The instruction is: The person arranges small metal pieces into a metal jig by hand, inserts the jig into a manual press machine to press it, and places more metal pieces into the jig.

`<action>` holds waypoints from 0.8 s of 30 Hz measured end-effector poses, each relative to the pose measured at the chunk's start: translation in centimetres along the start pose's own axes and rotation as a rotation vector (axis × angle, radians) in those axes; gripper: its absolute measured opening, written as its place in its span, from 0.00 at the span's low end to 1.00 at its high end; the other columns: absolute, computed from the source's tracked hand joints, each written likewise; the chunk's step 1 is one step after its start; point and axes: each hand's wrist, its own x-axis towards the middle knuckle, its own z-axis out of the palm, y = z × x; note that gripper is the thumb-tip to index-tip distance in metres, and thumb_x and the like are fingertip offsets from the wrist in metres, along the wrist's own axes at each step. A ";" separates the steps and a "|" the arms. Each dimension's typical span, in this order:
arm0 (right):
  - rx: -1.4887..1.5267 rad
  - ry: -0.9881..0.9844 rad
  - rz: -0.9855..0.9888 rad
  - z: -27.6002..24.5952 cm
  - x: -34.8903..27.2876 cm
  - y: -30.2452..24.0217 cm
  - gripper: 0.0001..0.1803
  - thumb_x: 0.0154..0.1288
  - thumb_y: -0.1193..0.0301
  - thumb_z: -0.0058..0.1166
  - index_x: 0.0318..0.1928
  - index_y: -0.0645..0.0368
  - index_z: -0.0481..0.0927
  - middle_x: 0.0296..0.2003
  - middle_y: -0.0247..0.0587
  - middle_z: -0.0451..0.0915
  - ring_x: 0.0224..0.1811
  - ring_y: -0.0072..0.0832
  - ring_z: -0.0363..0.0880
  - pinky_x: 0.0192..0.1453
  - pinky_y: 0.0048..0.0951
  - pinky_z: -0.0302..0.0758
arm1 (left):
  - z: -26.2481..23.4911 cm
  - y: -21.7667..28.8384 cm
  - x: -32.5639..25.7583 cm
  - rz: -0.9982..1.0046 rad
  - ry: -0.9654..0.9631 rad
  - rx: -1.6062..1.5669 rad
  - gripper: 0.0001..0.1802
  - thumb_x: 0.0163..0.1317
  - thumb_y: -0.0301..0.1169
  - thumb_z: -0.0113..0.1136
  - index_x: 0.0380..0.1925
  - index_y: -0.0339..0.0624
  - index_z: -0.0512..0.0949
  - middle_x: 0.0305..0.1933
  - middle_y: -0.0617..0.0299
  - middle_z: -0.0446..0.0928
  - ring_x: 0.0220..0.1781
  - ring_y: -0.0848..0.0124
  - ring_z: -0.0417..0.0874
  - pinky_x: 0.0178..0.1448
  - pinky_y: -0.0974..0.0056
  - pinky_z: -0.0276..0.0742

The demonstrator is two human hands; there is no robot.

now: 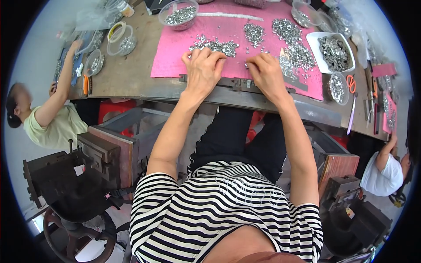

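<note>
**benchwatcher:** Hands first. The left hand [202,70] lies flat with fingers spread on the pink mat [175,52], fingertips touching a heap of small silver metal parts [215,45]. It grips nothing. The right hand [265,74] rests knuckles up just beside it, fingers curled; a tiny silver piece seems pinched at the fingertips, but it's too small to be sure.

**tinkerer_44:** What's under the wrists?

**benchwatcher:** A dark metal strip [239,82] along the near edge of the mat, both hands over it. More heaps of the same parts sit farther back and to the right on the mat.

**tinkerer_44:** And around the mat?

**benchwatcher:** A clear round bowl [178,14] of parts at the back, a white tray [333,51] full of them on the right, and orange scissors [351,83] near the table's right end. A person in a pale green shirt [55,127] sits at the left end, another in a white shirt [381,175] at the right.
</note>
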 end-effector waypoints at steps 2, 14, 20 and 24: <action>-0.074 -0.041 0.014 2.1 1.3 0.5 0.04 0.64 0.72 0.61 0.37 0.58 0.85 0.34 0.42 0.79 0.43 0.40 0.80 0.47 0.41 0.70 | 0.3 -0.3 0.1 0.028 -0.061 0.014 0.06 0.61 0.35 0.70 0.37 0.53 0.87 0.32 0.67 0.76 0.44 0.66 0.78 0.61 0.51 0.58; -0.033 -0.049 0.020 3.8 2.7 0.5 0.05 0.62 0.71 0.63 0.36 0.57 0.83 0.32 0.40 0.78 0.40 0.40 0.79 0.47 0.42 0.69 | -0.4 -0.4 0.0 -0.005 -0.066 -0.043 0.05 0.57 0.34 0.71 0.32 0.50 0.86 0.33 0.65 0.78 0.43 0.64 0.77 0.60 0.49 0.60; -0.048 -0.055 0.015 2.2 2.3 0.5 0.05 0.61 0.71 0.63 0.35 0.59 0.81 0.33 0.40 0.79 0.39 0.39 0.79 0.46 0.41 0.69 | -0.2 0.0 0.3 0.000 -0.081 0.065 0.06 0.57 0.36 0.72 0.32 0.49 0.86 0.33 0.68 0.80 0.42 0.66 0.77 0.62 0.49 0.59; 0.258 -0.156 0.244 -2.5 0.3 0.7 0.05 0.64 0.75 0.60 0.37 0.65 0.81 0.32 0.41 0.79 0.33 0.33 0.79 0.39 0.33 0.74 | -0.3 -0.5 0.2 -0.009 -0.091 0.019 0.04 0.57 0.33 0.69 0.30 0.48 0.85 0.31 0.67 0.80 0.42 0.64 0.77 0.60 0.48 0.59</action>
